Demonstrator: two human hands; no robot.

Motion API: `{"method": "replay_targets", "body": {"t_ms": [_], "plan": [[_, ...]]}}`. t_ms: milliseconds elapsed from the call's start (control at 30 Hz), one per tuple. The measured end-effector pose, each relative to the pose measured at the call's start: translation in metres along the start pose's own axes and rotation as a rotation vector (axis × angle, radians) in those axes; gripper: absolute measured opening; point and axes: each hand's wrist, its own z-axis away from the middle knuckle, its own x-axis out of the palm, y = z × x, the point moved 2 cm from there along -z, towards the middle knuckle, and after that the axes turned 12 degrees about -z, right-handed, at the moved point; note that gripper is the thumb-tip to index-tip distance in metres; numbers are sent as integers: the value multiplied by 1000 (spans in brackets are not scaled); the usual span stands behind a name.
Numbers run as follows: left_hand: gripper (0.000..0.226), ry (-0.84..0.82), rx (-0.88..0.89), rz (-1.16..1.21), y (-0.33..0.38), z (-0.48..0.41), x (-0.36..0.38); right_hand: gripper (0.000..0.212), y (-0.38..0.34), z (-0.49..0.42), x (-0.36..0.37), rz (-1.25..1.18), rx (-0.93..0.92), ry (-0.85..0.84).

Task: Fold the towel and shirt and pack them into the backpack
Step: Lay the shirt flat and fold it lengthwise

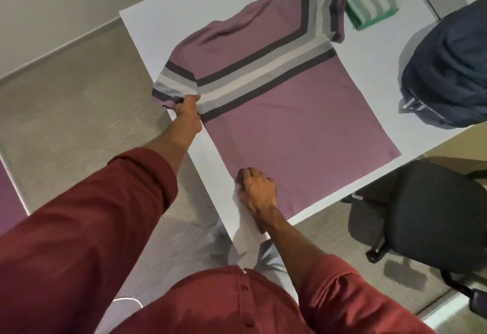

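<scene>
Between and beyond both hands I saw the mauve shirt [290, 122] flat on the table [158, 25], with dark, grey and white bands across it. The left hand [188, 107] pinched its sleeve; the right hand [257, 191] gripped its hem.

The left arm, its red sleeve pushed up, stretches far forward, and the left hand [187, 107] pinches the shirt [290, 122] by its striped sleeve. The right hand [257, 192] is closer to the body, forearm bare, its fingers curled on the shirt's hem corner.
</scene>
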Motion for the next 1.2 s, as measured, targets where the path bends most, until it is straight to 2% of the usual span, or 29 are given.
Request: {"method": "replay_targets", "body": {"t_ms": [67,167,233,300,433,533,667,767,800,967,1100,1200], "plan": [[82,20,-91,17,-3,-27,-5,25,1,-3,-4,-1,6,8],[50,26,-88,72,1,-11,0,33,1,-4,-13,-5,2,-4],[40,-4,-59,91,4,3,5,43,4,-4,-16,-27,-10,-44],[40,-21,-59,93,4,4,6,45,8,-3,-19,-78,-34,-81],[44,34,1,105,9,5,1,24,11,5,-29,-147,-160,-61],[58,73,78,160,18,6,3,28,18,8,-33,-68,-216,-85],[69,116,210,92,32,3,12,42,23,11,-45,-117,-98,-4],[63,163,318,17,46,-2,22,23,29,7,-55,-182,-3,28],[62,168,355,-9,52,-3,27,26,34,5,-58,-202,12,19],[69,149,517,-195,78,7,69,62,59,7,-90,-371,10,23],[70,75,584,-306,93,1,115,82,81,5,-119,-442,118,77],[69,-107,542,-414,94,5,154,74,101,-5,-126,-385,195,79]]}}
